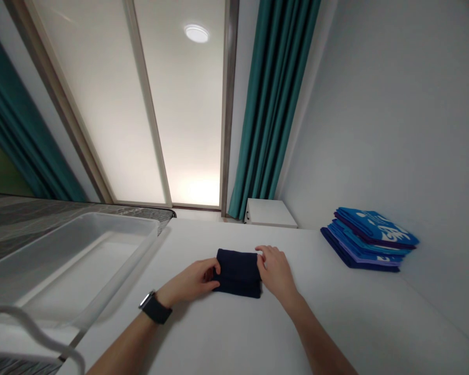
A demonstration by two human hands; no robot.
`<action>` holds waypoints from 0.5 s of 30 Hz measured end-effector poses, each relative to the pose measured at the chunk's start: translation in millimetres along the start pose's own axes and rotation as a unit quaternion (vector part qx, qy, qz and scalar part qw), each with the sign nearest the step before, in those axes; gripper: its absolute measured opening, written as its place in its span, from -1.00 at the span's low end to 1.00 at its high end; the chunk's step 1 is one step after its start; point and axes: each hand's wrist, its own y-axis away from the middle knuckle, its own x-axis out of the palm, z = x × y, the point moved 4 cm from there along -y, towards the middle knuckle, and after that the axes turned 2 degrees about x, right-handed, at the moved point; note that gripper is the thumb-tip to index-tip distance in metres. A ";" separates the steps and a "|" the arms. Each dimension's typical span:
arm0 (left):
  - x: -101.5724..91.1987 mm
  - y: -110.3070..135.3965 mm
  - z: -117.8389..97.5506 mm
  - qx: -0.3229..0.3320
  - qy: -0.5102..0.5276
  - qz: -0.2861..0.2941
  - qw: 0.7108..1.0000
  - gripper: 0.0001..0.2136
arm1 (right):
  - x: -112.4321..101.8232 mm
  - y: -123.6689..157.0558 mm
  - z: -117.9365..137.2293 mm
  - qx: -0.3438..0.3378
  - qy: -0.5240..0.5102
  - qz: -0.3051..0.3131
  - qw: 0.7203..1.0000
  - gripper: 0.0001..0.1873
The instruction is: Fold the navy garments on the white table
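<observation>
Head view: left hand point(195, 280) and right hand point(276, 272) grasp opposite ends of a folded cloth point(237, 272); even pressure should keep it square.

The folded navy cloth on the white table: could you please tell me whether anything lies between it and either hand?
Nothing visible does. The left hand grips the folded dark navy cloth at its left edge, and the right hand rests directly against its right edge, on the white table.

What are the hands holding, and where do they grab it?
A folded dark blue cloth on the white table. The left hand pinches its left edge. The right hand lies on its right edge; whether it grips cannot be told.
</observation>
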 end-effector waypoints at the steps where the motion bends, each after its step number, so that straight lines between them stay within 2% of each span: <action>1: 0.3 -0.4 0.5 0.001 -0.004 -0.002 1.000 -0.87 | -0.6 0.1 8.6 -0.010 0.021 -0.030 0.999 -0.73; 3: 1.7 -1.2 1.8 0.001 -0.003 -0.004 1.000 -0.88 | 5.0 2.4 28.3 -0.038 0.039 -0.041 0.998 -0.67; 6: 4.0 -1.4 2.2 -0.002 0.006 -0.003 1.000 -0.89 | 22.6 10.5 52.0 -0.081 0.051 -0.001 0.995 -0.56; 11: 1.0 -1.1 3.5 -0.001 0.047 -0.011 0.999 -0.83 | 42.8 21.1 54.0 -0.102 0.051 0.067 0.991 -0.45; 13: -7.5 -2.0 11.0 -0.020 0.062 -0.084 0.994 -0.75 | 43.6 21.8 50.3 -0.109 0.052 0.076 0.990 -0.44; 15: -16.9 -2.2 21.0 -0.042 0.050 -0.199 0.978 -0.67 | 42.9 21.9 48.8 -0.115 0.056 0.079 0.989 -0.44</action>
